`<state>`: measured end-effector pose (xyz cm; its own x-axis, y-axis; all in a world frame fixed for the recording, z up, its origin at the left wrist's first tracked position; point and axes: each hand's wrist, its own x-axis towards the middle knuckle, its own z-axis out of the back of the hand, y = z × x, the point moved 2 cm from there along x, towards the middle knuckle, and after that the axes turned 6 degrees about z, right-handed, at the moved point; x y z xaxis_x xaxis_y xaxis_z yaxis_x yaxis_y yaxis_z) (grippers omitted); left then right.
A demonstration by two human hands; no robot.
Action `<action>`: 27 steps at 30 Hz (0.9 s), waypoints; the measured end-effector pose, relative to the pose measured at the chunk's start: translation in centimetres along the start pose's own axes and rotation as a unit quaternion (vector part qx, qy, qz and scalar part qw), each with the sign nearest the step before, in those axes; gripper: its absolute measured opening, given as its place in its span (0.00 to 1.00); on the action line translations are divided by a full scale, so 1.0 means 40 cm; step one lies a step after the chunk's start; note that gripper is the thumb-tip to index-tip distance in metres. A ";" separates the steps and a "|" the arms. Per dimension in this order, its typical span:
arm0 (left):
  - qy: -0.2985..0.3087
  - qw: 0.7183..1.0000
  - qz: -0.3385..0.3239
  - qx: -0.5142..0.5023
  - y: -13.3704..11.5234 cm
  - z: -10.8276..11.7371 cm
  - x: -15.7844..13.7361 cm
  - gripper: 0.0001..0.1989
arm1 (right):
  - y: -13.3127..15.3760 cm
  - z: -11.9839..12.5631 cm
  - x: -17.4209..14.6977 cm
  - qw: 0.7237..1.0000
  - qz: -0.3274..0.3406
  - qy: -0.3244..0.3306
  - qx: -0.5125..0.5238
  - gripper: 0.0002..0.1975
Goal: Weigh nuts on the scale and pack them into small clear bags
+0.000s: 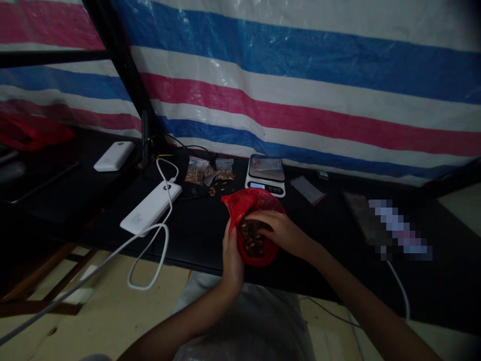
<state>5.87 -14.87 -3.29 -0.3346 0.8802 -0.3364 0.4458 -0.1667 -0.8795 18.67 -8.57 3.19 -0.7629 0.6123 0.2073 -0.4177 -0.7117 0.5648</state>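
red bag (259, 200), crumpled, brown pieces (251, 238) inside

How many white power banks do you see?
2: one power bank crossed by the white cable, the other power bank farther back, to the left. Any others could be hidden.

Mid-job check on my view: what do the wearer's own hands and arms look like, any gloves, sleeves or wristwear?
The left hand and right hand are ungloved. Both forearms are slim and bare, with no sleeves, watch or bracelet visible. Some fingers are hidden, so rings can't be ruled out.
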 end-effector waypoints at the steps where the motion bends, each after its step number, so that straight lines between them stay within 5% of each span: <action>1: 0.004 1.000 -0.002 0.007 0.000 -0.001 0.000 0.24 | -0.009 -0.003 0.000 0.999 -0.011 -0.007 0.036 0.20; 12: 0.051 0.979 -0.119 0.156 -0.061 0.006 -0.041 0.26 | -0.052 0.035 0.011 0.949 -0.052 -0.150 0.273 0.23; 20: 0.115 0.983 -0.074 0.122 -0.012 0.034 -0.120 0.23 | -0.099 0.136 0.060 0.885 -0.051 -0.283 0.367 0.23; 24: 0.159 0.981 -0.081 0.073 0.027 0.038 -0.145 0.25 | -0.136 0.137 0.073 0.864 -0.040 -0.346 0.363 0.20; 27: 0.132 0.980 -0.125 0.076 0.041 0.051 -0.124 0.24 | -0.169 0.126 0.067 0.855 -0.050 -0.386 0.343 0.19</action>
<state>6.56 -20.42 -3.78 -0.1816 0.9831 -0.0233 0.2412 0.0216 -0.9702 21.92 -0.39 3.96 -0.0762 0.8911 0.4473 0.1283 -0.4361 0.8907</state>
